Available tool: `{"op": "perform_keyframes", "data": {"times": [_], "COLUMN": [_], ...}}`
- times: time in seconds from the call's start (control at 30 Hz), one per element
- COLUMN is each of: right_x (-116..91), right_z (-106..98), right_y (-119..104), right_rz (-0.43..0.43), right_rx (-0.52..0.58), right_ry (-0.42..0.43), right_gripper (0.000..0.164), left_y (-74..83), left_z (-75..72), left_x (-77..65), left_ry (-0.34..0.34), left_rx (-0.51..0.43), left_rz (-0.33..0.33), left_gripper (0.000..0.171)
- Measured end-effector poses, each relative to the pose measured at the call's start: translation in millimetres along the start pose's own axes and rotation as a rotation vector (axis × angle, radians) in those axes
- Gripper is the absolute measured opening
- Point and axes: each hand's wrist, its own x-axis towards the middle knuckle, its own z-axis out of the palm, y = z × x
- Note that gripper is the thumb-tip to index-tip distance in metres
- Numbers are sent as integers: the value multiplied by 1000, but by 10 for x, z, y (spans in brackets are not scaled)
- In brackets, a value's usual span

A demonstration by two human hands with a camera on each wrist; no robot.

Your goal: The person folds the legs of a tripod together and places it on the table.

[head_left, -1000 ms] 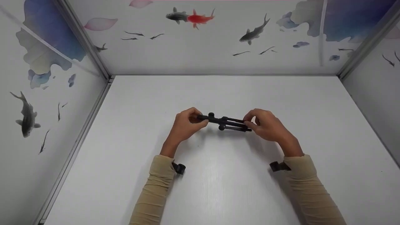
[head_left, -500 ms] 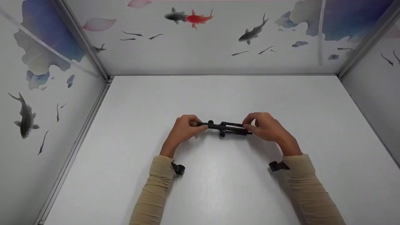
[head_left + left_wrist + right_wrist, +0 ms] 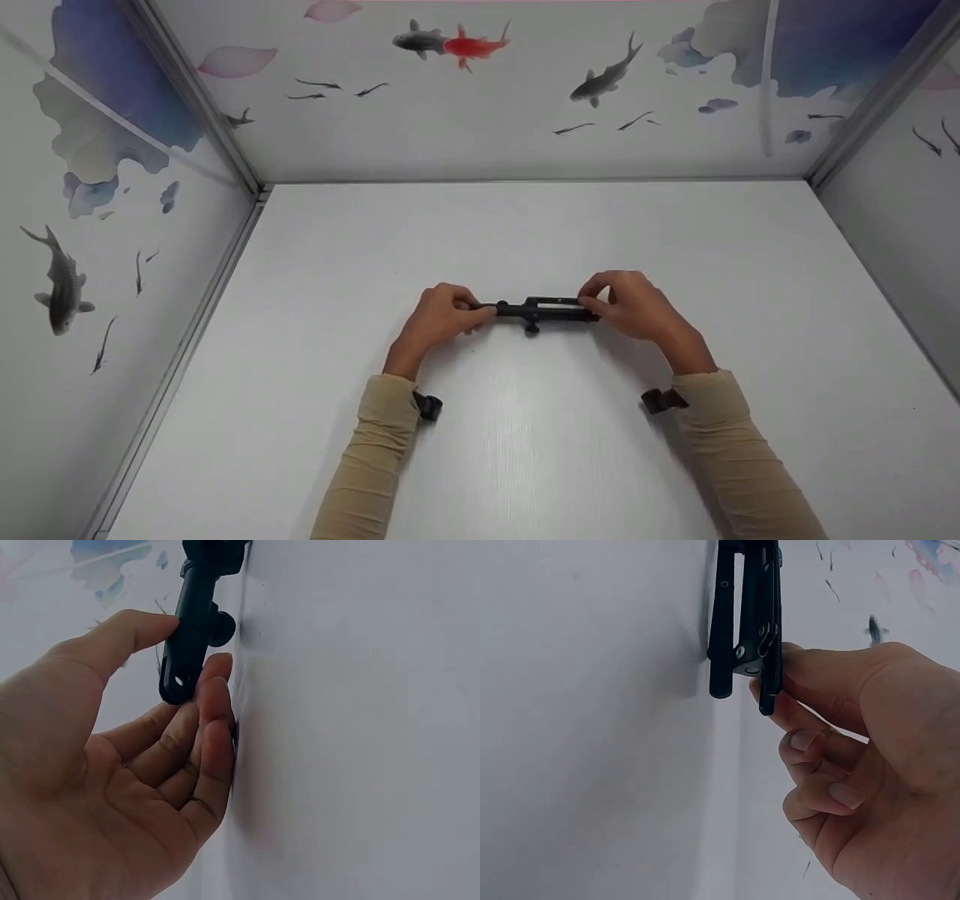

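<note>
A small black folded tripod point(image 3: 551, 314) lies crosswise between the two hands, low at the tabletop; I cannot tell whether it touches. My left hand point(image 3: 442, 315) pinches its post end between thumb and fingers. In the left wrist view that end of the tripod point(image 3: 193, 622) has a rounded tip with a hole, and a round knob sticks out beside it. At the other end, my right hand point(image 3: 634, 307) pinches a leg between thumb and forefinger. The right wrist view shows the leg ends of the tripod point(image 3: 724, 622), with that hand's other fingers point(image 3: 817, 795) curled loosely below.
The white table point(image 3: 480, 450) stretches out on all sides of the hands. White panels printed with fish stand at the back point(image 3: 480, 135) and both sides. A black wrist camera point(image 3: 429, 407) sits at the left cuff, another camera point(image 3: 660, 401) at the right.
Both hands have brought the tripod down and nearer to me. Its slant in the head view has levelled out, and one leg now shows farther apart from the rest. Both grips stay.
</note>
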Motion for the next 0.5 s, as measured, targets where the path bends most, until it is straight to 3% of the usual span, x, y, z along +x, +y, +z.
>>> {"op": "perform_keyframes", "data": {"times": [0.5], "right_x": [-12], "right_z": [12], "right_y": [48], "right_rz": [-21], "right_rx": [-7], "right_ry": [12], "right_gripper": [16], "left_y": [-6], "left_z": [-16], "left_x": [-12], "left_ry": [17], "left_rx": [53], "left_rz": [-2], "left_gripper": [45]}}
